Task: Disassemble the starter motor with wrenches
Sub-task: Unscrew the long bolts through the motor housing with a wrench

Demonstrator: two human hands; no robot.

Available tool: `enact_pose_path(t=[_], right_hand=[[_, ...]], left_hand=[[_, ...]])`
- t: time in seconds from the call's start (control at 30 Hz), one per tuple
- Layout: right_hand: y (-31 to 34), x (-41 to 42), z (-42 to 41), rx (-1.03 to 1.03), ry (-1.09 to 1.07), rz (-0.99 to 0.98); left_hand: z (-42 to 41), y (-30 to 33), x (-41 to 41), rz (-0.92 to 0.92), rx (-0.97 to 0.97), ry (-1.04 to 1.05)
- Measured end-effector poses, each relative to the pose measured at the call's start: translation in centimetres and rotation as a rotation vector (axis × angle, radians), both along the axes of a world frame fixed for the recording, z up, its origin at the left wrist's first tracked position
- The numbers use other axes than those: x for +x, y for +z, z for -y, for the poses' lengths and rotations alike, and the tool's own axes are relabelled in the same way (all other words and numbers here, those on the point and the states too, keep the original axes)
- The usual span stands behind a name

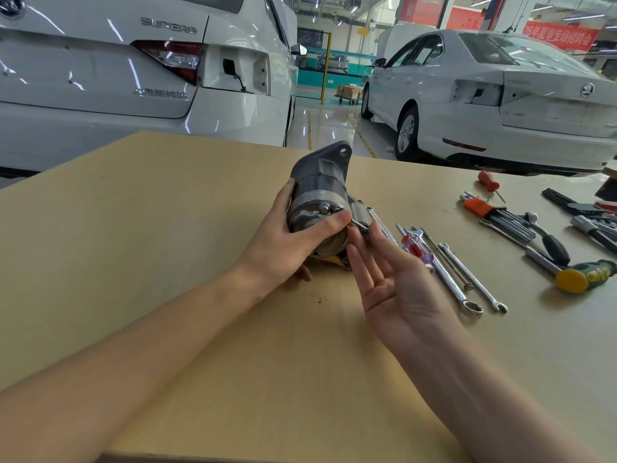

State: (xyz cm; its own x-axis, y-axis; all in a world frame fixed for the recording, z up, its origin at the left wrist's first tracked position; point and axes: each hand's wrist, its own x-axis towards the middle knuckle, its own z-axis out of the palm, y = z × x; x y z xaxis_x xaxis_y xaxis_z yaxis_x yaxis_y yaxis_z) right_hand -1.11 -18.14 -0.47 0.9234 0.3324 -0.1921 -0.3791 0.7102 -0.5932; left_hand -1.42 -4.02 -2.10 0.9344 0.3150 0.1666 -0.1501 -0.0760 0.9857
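The starter motor (317, 182) is a grey metal cylinder with a mounting flange, tilted on the wooden table (167, 228), its end cap towards me. My left hand (293, 242) wraps around its body, thumb lying across the end cap next to a bolt head. My right hand (394, 282) is palm up with its fingers spread. Its thumb and forefinger pinch a small silver wrench (360, 226) whose tip meets the end cap by my left thumb. The wrench head is hidden behind my fingers.
To the right lie long combination wrenches (467, 279), a red-and-clear screwdriver (415, 250), an orange hex key set (480, 207), a yellow-headed hammer (581, 275) and a red screwdriver (488, 182). Two white cars stand beyond the table's far edge.
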Motion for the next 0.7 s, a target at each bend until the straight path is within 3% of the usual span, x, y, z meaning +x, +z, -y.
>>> enact_pose_path(t=[0.13, 0.23, 0.4, 0.47, 0.53, 0.63, 0.7], right_hand=[[0.7, 1.2, 0.2, -0.224, -0.128, 0.339], [2.8, 2.1, 0.1, -0.654, -0.253, 0.846], [5.8, 2.9, -2.1, -1.240, -0.124, 1.577], [6.4, 3.3, -2.3, -1.395, -0.052, 1.733], [6.7, 3.4, -2.2, -1.300, 0.026, 1.698], [6.8, 3.2, -1.3, -0.688, 0.072, 1.309], [6.5, 3.2, -0.6, -0.412, 0.045, 1.051]], left_hand=[[-0.1, 0.1, -0.1, 0.003, 0.009, -0.014], [-0.2, 0.1, -0.2, 0.000, 0.024, -0.033], [-0.4, 0.1, -0.3, 0.000, 0.051, -0.071], [-0.5, 0.2, -0.4, -0.002, 0.066, -0.077], [-0.5, 0.3, -0.4, -0.007, 0.075, -0.064], [-0.4, 0.2, -0.2, -0.025, 0.073, -0.051], [-0.5, 0.2, -0.3, -0.032, 0.068, -0.059]])
